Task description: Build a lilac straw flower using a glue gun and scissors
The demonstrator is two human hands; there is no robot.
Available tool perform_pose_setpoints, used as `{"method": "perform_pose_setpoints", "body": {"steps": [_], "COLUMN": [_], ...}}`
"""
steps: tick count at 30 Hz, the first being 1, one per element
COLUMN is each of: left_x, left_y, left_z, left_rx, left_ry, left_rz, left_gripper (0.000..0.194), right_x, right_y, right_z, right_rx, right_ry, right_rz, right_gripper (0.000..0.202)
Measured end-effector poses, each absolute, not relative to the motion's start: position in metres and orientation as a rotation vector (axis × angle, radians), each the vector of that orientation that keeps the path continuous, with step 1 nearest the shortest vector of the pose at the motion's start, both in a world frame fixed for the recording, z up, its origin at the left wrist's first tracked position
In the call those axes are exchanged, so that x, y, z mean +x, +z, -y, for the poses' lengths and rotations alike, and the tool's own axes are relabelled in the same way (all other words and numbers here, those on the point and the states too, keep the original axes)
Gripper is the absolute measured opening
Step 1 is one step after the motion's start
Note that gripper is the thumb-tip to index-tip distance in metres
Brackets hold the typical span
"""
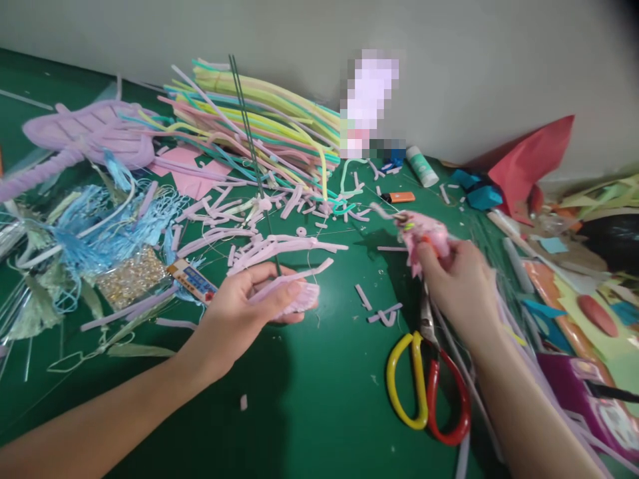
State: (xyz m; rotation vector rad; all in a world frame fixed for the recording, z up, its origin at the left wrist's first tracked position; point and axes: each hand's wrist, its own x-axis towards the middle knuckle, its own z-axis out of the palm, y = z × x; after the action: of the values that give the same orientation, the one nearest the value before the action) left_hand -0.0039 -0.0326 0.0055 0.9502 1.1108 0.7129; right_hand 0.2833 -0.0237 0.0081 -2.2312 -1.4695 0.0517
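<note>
The left hand (pixel 249 299) is pinching a ribbed lilac piece (pixel 299 299) between thumb and fingers above the middle of the green table (pixel 339 386). The thumb is pressing across it, probably to stop its soft strips springing apart. Thin green wires (pixel 243 110) are rising from behind this hand, leaning towards the back edge. The right hand (pixel 462 273) is closing around a pink bundle (pixel 429 233), its thumb bearing on the side and the tip pointing inward; what the bundle is wrapping, I cannot tell.

Scissors (pixel 426 322) are lying below the right hand, yellow and red handles facing the near edge, likely for an easy reach. Coloured chenille stems (pixel 264 106) are lying in a long bundle beside the back edge, perhaps to stay straight, while short lilac offcuts (pixel 292 203) are scattering in front. Blue tassels (pixel 94 229) and a bag of gold beads (pixel 132 276) are resting towards the left side, and an orange lighter (pixel 402 197) is lying near the back edge, beyond the pink bundle.
</note>
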Motion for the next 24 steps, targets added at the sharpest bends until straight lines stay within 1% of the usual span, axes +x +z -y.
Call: {"method": "perform_pose_setpoints", "body": {"steps": [2,3,5,7,9,13,20,22,24], "left_x": [-0.004,-0.004,-0.004,-0.005,-0.006,-0.007,-0.008,-0.008,-0.009], "left_y": [0.005,0.005,0.005,0.004,0.003,0.002,0.002,0.003,0.004], "left_z": [0.033,0.033,0.033,0.033,0.033,0.031,0.032,0.031,0.03], "left_rx": [0.943,0.942,0.947,0.954,0.96,0.977,0.924,0.891,0.844], "left_ry": [0.712,0.712,0.71,0.714,0.717,0.701,0.718,0.725,0.709], "left_rz": [-1.12,-1.123,-1.117,-1.094,-1.067,-1.043,-1.004,-0.961,-0.909], "left_gripper": [0.032,0.032,0.032,0.03,0.028,0.026,0.019,0.019,0.02], "right_x": [0.276,0.271,0.261,0.253,0.247,0.237,0.239,0.243,0.245], "right_y": [0.02,0.024,0.026,0.022,0.014,0.002,0.002,0.003,0.004], "right_z": [0.032,0.037,0.046,0.053,0.057,0.06,0.057,0.057,0.058], "right_rx": [-2.296,-2.278,-2.187,-2.127,-2.102,-2.067,-2.072,-2.033,-1.987], "right_ry": [-0.06,-0.058,-0.161,-0.188,-0.132,-0.038,-0.131,-0.109,0.014], "right_rz": [1.264,1.276,1.306,1.356,1.425,1.517,1.406,1.401,1.454], "right_gripper": [0.032,0.033,0.034,0.029,0.028,0.034,0.037,0.035,0.031]}}
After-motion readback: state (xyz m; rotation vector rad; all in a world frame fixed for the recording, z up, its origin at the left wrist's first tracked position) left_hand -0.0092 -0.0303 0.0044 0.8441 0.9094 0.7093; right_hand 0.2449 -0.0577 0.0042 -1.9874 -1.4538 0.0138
